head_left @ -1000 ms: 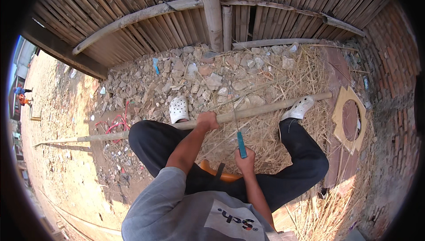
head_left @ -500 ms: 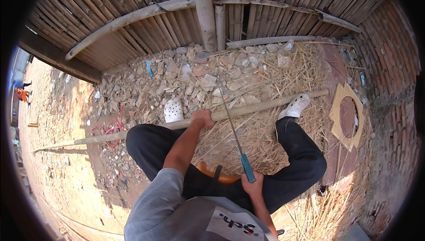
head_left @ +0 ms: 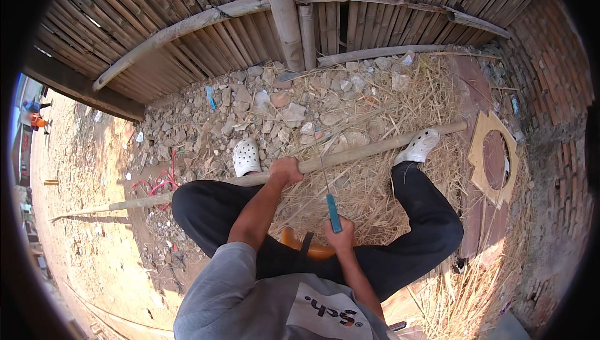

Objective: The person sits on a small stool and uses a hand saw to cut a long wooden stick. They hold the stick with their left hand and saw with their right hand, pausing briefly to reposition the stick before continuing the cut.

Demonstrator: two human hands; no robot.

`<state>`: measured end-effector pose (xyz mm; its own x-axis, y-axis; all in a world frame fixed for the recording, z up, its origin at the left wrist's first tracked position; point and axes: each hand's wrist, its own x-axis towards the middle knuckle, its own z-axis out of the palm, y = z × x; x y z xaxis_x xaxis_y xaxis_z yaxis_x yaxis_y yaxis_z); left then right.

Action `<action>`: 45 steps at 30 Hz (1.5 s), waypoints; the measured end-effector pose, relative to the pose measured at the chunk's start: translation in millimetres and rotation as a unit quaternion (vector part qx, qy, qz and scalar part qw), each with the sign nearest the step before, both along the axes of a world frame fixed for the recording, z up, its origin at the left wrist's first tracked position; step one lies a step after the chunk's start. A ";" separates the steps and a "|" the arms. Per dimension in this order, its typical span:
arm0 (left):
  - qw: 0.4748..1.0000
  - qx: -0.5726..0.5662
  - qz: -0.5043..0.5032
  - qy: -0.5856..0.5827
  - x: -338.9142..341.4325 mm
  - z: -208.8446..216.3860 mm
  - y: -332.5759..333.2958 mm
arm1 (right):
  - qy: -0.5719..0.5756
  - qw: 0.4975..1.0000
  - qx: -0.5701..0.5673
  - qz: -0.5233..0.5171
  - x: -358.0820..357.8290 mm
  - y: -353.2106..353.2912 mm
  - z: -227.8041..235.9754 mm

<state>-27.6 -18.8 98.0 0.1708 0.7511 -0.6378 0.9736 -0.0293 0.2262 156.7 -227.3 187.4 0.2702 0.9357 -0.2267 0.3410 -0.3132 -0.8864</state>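
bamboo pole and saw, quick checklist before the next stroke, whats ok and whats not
1. Left hand gripping the bamboo pole: ok.
2. Right hand closed on the saw by its blue handle: ok.
3. Saw blade resting on the pole: ok, just right of the left hand.
4. Left-hand fingers away from the blade: cannot tell, they look close.
5. Pole lying steady across the straw: cannot tell.
6. White shoes planted either side: ok.

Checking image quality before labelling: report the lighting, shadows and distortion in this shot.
Head view: hard sunlight, dark shadow under the bamboo pole at the left; fisheye bends the bamboo wall toward the black rim; left hand, right hand and saw look sharp.
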 end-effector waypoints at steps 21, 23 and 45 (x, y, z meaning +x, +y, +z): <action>1.000 0.007 0.011 -0.001 27.3 34.0 29.2 | 0.104 0.994 -0.024 -0.029 38.9 31.7 8.0; 1.000 0.023 0.009 0.001 28.2 17.3 28.0 | 0.057 0.998 0.025 -0.003 38.1 32.6 17.5; 0.999 -0.020 -0.019 0.026 33.4 -3.0 32.2 | 0.021 0.998 -0.039 -0.042 40.9 -7.1 44.9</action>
<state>5.8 13.4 95.0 0.1645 0.7182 -0.6761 0.9825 -0.0589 0.1765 197.6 -234.4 232.3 0.3351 0.8893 -0.3113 0.2747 -0.4083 -0.8706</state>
